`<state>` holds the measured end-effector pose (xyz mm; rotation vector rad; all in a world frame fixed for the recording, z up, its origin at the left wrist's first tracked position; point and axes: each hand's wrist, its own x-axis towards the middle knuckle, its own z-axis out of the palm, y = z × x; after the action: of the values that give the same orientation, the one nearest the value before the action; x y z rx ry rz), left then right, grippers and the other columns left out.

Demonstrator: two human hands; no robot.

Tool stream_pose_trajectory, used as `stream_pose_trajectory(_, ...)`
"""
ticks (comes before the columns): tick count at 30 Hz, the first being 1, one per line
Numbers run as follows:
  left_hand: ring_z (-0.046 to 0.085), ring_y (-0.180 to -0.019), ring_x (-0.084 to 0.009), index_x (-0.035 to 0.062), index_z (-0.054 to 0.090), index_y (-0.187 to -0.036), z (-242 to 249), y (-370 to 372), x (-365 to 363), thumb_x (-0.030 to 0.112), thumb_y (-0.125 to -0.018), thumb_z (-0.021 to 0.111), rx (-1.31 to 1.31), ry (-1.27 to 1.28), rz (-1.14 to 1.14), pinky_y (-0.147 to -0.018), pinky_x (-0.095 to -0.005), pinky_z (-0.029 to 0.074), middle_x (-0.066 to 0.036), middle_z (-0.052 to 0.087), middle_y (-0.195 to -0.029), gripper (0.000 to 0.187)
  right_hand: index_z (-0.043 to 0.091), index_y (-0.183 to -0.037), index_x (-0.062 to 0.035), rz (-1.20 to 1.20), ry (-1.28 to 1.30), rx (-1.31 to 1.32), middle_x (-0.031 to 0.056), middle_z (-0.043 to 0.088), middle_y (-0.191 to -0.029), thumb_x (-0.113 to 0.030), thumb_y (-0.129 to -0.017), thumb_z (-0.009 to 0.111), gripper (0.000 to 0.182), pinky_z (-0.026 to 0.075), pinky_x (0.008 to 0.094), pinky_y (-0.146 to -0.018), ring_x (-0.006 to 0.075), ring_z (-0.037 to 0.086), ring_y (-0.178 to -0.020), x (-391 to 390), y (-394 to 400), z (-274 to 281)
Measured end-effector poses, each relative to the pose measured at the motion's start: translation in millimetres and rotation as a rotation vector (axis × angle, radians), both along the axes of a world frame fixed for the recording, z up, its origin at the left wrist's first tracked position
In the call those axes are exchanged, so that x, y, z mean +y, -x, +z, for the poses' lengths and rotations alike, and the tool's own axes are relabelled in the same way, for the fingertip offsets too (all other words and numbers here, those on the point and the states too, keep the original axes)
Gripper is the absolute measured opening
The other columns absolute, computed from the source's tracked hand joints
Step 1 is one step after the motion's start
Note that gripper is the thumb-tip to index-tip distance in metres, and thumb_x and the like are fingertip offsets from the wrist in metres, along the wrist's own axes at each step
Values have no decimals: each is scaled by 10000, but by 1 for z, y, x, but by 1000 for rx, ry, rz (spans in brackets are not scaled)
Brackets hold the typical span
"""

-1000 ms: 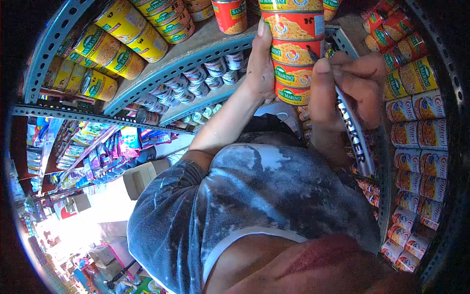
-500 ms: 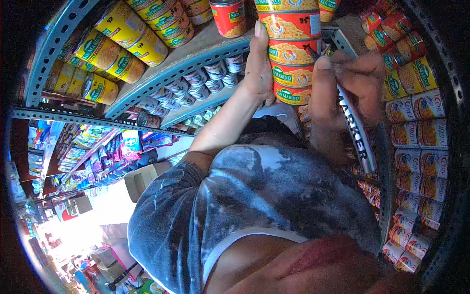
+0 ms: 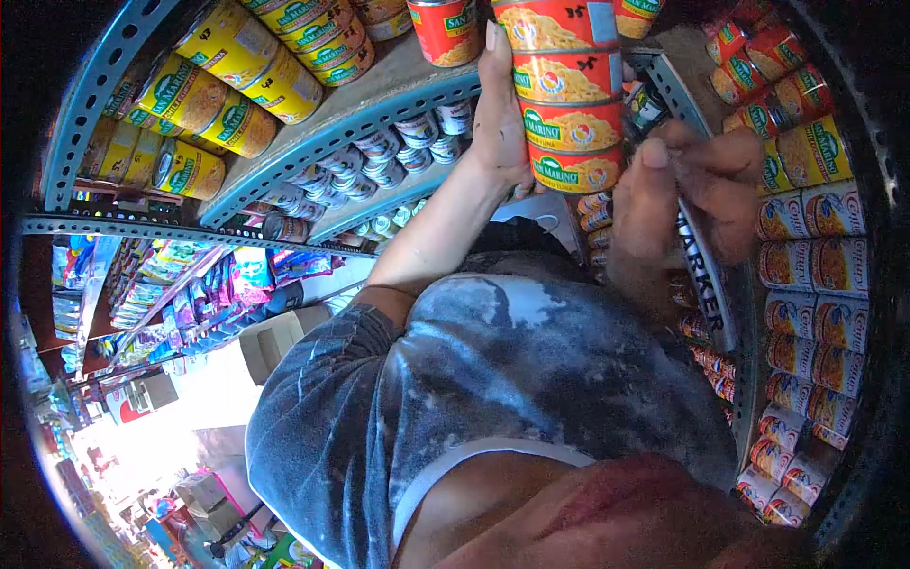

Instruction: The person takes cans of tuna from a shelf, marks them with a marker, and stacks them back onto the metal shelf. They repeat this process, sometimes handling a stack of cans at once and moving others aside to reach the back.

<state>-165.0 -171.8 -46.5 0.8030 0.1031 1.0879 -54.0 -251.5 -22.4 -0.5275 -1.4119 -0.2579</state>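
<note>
A stack of several red-and-orange San Marino tuna cans point(image 3: 571, 126) stands upright at the top centre, gripped along its left side by my left hand point(image 3: 500, 128). Black handwritten numbers show on the upper two cans in view. Just right of the stack, my right hand point(image 3: 678, 194) pinches a silver marker point(image 3: 706, 284) with its lettered barrel slanting down. Its tip is hidden or blurred near my fingers, and the fingers look apart from the cans.
Yellow cans point(image 3: 227, 47) with handwritten numbers and a red can point(image 3: 444, 33) stand on a metal shelf point(image 3: 332, 119). Smaller cans fill the shelf below it. Stacked white-and-orange cans point(image 3: 813, 308) line the right side. Hanging packets point(image 3: 251, 275) and boxes are at left.
My right hand and the marker have moved right, away from the stack. The second visible can now bears a fuller black number. My left hand and the stack have shifted slightly upward.
</note>
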Motion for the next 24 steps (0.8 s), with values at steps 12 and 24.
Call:
stream_pose_trajectory(12,549,-1171,-301,87,339,-1423,1,4,4,660,-913,407,-186,13,-158,-978,-458,477,-164,503,-1336,770,546,-820,-52,-28,3,-68,91,479,-753,95,-711,725,256,394,221,-454,117,484,-537,0,14,6)
stream_pose_trajectory(24,534,-1190,-309,84,332,-1431,1,5,-4,700,-884,413,-156,57,-115,-985,-452,465,-166,481,-1365,828,493,-845,-38,-82,90,-128,123,501,-765,64,-763,708,251,470,253,-549,145,492,-642,-11,13,9)
